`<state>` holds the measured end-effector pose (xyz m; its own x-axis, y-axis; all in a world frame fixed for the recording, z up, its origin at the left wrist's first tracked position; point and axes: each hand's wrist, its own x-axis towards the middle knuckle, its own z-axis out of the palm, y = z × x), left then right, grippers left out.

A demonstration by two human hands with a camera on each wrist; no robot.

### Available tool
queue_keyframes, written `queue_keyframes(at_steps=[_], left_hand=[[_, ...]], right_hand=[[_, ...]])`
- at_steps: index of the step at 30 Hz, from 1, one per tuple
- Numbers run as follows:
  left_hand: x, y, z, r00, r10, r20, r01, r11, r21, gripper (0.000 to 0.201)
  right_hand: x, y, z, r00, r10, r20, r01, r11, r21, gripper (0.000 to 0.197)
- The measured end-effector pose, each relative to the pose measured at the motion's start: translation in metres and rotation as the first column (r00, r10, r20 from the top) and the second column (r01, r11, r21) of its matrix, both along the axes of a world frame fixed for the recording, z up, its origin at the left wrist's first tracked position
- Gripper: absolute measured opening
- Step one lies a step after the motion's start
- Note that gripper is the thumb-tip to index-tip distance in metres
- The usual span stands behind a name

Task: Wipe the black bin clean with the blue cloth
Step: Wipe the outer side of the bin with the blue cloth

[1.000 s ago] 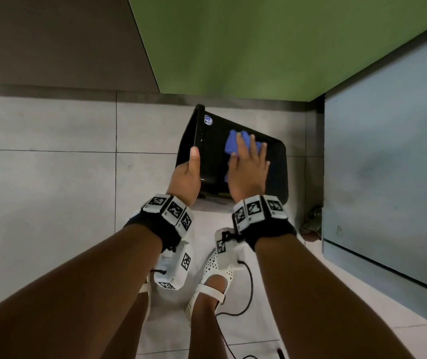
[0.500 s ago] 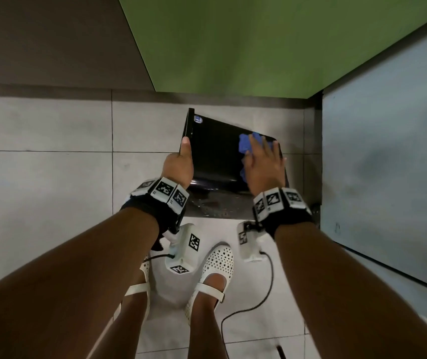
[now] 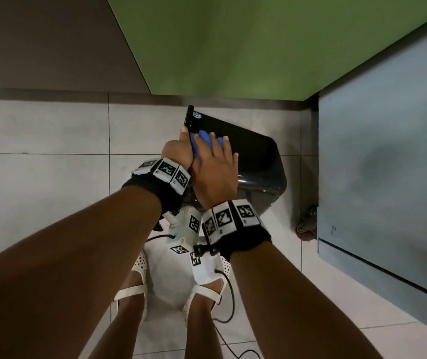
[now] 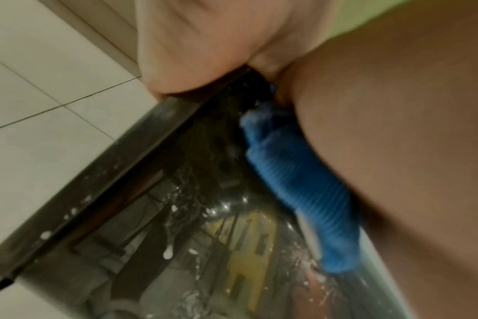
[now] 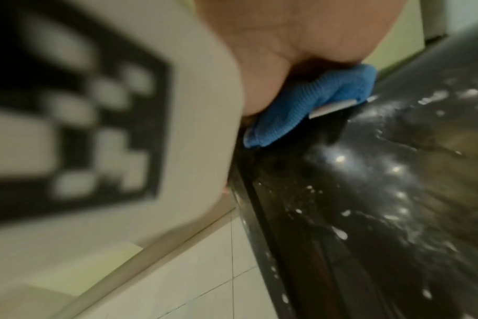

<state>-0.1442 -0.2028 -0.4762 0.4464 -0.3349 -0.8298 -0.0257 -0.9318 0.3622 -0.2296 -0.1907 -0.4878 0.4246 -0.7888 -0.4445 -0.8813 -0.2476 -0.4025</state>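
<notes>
The glossy black bin [image 3: 256, 156] lies tipped on the tiled floor with its rim to the left. My left hand [image 3: 177, 151] grips that rim [image 4: 139, 149], thumb along its edge. My right hand [image 3: 215, 167] lies flat with straight fingers on the blue cloth [image 3: 203, 139], pressing it against the bin's side right beside the left hand. The ribbed cloth [image 4: 300, 185] bulges out under the palm in the left wrist view. In the right wrist view the cloth [image 5: 308, 108] sits on the bin's wall [image 5: 382, 194], which carries white droplets and wet streaks.
A green panel [image 3: 259, 42] stands behind the bin and a pale blue wall [image 3: 388, 177] closes the right side. White shoes [image 3: 202, 294] and a black cable [image 3: 230, 301] lie on the tiles below my wrists. Open floor tiles [image 3: 38, 190] stretch to the left.
My right hand has swept the blue cloth leftward across the bin, from its right side to beside the left hand. The left hand keeps its grip on the rim.
</notes>
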Motion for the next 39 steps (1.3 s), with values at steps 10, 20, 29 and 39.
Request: queue_keyframes(at_steps=[10, 20, 29, 39], left_hand=[[0.002, 0.003, -0.002, 0.998, -0.039, -0.040, 0.041, 0.998, 0.039, 0.068], [0.002, -0.010, -0.001, 0.999, -0.031, -0.020, 0.032, 0.997, 0.065, 0.063], [0.007, -0.013, -0.001, 0.998, -0.036, -0.050, 0.040, 0.996, 0.078, 0.064], [0.008, -0.013, -0.003, 0.994, 0.072, -0.076, -0.068, 0.996, 0.056, 0.057]], right_hand=[[-0.107, -0.049, -0.020, 0.954, -0.267, -0.133, 0.265, 0.964, -0.036, 0.045], [-0.047, -0.036, -0.012, 0.974, -0.188, -0.127, 0.185, 0.982, -0.038, 0.046], [-0.044, -0.011, -0.012, 0.998, 0.023, 0.050, -0.019, 0.997, -0.072, 0.048], [-0.086, -0.050, -0.018, 0.909, -0.369, -0.194, 0.362, 0.929, -0.074, 0.045]])
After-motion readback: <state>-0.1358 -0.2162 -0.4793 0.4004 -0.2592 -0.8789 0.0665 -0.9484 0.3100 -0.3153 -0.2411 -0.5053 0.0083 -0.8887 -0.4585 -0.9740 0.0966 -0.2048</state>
